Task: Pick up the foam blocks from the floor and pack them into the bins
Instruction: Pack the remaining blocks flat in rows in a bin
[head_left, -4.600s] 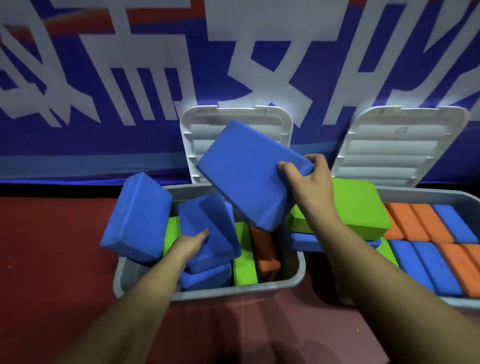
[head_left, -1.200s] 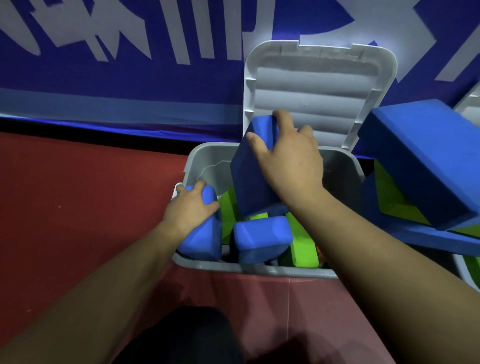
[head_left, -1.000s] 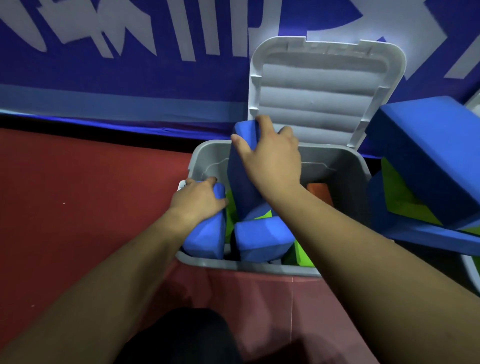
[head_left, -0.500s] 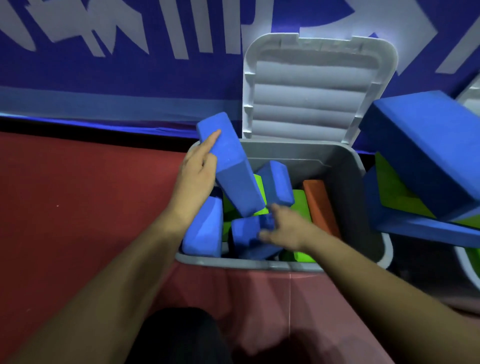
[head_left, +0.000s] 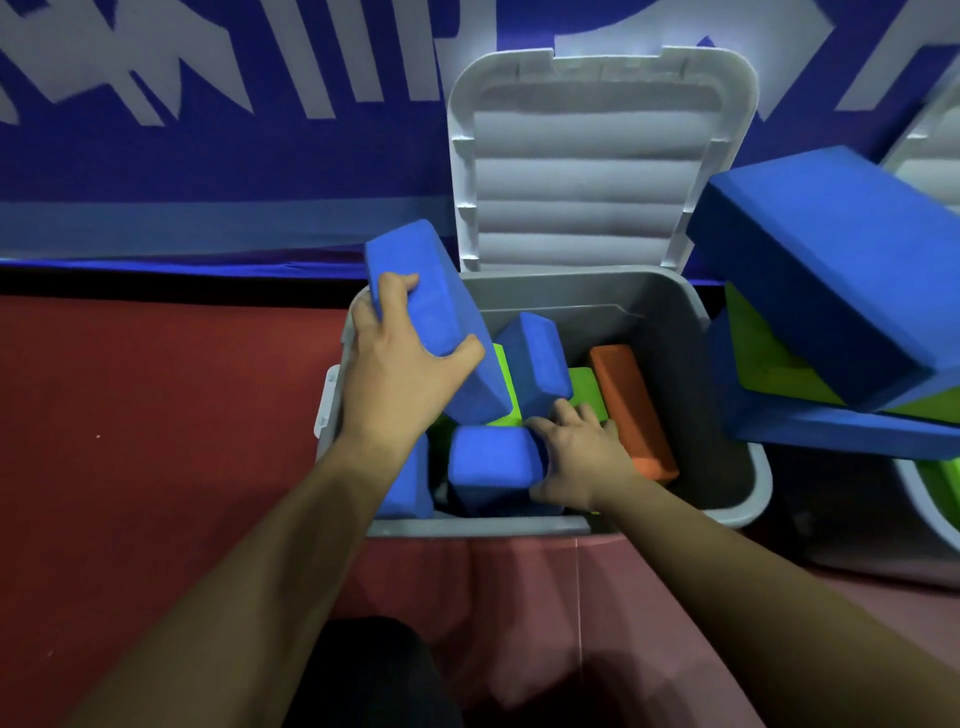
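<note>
A grey bin (head_left: 696, 332) stands on the red floor, its white lid (head_left: 587, 156) tipped open against the wall. Blue, green and orange foam blocks lie inside. My left hand (head_left: 400, 374) grips a tilted blue block (head_left: 441, 322) over the bin's left rim, fingers on top and thumb on its side. My right hand (head_left: 582, 457) reaches into the bin and curls around the end of a smaller blue block (head_left: 493, 462) near the front wall. Another blue block (head_left: 537, 358) leans upright behind it, beside an orange block (head_left: 631, 410).
To the right, a large blue block (head_left: 841, 270) sits tilted on green and blue blocks piled over a second bin (head_left: 930, 519). A blue banner with white lettering (head_left: 208, 130) covers the wall. My dark-clothed knee (head_left: 369, 675) is below the bin.
My left hand has wrapped round the tilted blue block, which was only touched by straight fingers before. My right hand has moved deeper onto the small blue block.
</note>
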